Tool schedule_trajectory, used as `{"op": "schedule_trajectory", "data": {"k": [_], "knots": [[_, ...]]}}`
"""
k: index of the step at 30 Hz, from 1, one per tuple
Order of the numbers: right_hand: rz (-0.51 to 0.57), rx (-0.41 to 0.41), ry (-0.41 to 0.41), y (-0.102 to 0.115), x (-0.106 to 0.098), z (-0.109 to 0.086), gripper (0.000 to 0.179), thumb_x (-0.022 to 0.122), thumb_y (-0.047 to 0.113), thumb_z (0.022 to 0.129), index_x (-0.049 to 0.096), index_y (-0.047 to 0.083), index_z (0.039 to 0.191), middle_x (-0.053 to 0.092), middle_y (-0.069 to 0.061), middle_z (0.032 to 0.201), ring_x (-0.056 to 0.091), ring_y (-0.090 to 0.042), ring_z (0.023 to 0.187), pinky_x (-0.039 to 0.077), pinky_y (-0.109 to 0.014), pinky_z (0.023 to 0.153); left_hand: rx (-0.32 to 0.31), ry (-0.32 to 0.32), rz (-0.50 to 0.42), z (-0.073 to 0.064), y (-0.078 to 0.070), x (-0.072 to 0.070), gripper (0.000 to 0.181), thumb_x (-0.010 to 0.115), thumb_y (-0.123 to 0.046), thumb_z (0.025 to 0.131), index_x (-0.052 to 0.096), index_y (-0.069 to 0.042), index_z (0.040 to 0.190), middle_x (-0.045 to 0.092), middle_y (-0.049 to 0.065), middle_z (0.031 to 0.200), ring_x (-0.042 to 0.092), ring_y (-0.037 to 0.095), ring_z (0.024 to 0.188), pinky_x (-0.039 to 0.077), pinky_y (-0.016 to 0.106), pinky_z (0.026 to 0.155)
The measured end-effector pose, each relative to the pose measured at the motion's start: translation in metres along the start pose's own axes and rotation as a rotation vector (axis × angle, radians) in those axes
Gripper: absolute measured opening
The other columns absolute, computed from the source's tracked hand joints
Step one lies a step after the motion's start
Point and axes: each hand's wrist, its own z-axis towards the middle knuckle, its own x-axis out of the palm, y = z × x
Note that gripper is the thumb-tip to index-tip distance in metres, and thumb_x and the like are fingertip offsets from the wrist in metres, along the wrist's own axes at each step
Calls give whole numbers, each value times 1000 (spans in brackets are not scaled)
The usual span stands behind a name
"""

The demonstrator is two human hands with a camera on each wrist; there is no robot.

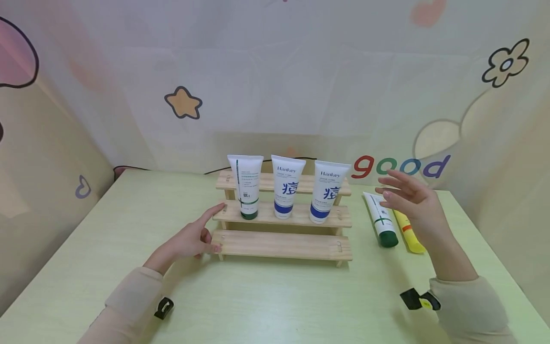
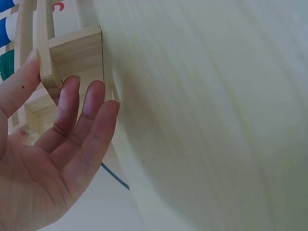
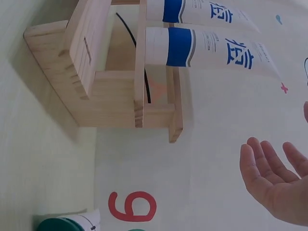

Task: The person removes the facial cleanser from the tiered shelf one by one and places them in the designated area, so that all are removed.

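Observation:
A three-tier wooden stand (image 1: pixel 281 244) sits on the table. On its middle shelf a white tube with a green cap (image 1: pixel 248 186) and two white tubes with blue bands (image 1: pixel 288 186) (image 1: pixel 330 191) stand upright on their caps. My left hand (image 1: pixel 189 239) touches the stand's left end, index finger stretched to the middle shelf and thumb at the bottom shelf. In the left wrist view, the left hand's (image 2: pixel 62 144) other fingers are loosely bent beside the wooden side. My right hand (image 1: pixel 414 205) is raised with relaxed fingers, holding nothing, right of the stand.
Another white tube with a green cap (image 1: pixel 381 220) and a yellow tube (image 1: pixel 410 234) lie on the table (image 1: pixel 275 301) right of the stand, the yellow one partly behind the right hand. A printed curtain (image 1: pixel 275 95) hangs behind the table.

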Motion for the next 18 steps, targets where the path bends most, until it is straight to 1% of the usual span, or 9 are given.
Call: {"op": "schedule_trajectory", "data": {"k": [1,4,9,14,16,18], "knots": [[12,-16,7,0,3,0,48,59,14,89,44,15,135,55,4,121,56,-5,105,45,-19,79,1,-1,-1,0,0,0,98,74,-7,75,12,-36,144,45,6,64,43,16,55,42,29,46],[6,-29,6,2,11,2,49,60,14,88,45,15,134,56,5,120,56,-5,105,45,-18,80,6,0,-2,0,0,0,98,74,-7,74,12,-35,144,45,7,64,43,16,55,41,29,46],[0,-26,2,5,23,4,49,62,15,87,46,15,134,56,3,120,56,-7,105,44,-17,81,11,4,-5,0,-2,0,98,74,-7,75,12,-35,144,45,7,64,42,16,54,42,30,46],[-91,-34,6,6,40,8,46,61,18,88,47,15,132,56,3,121,54,-9,108,43,-17,84,1,1,-7,-1,-3,0,98,74,-7,74,12,-35,145,45,7,64,43,17,55,42,30,46],[-126,-49,-2,6,47,10,46,61,20,88,48,14,132,55,2,123,52,-11,111,42,-20,87,-3,-1,-9,-1,-3,0,98,74,-7,74,12,-35,144,45,7,64,43,17,55,42,30,47],[-138,-56,-19,5,54,13,46,61,22,88,48,13,131,54,0,125,50,-14,114,41,-26,92,-1,0,-11,-1,-2,0,98,74,-7,74,12,-35,144,45,7,64,43,17,55,42,30,47]]}}
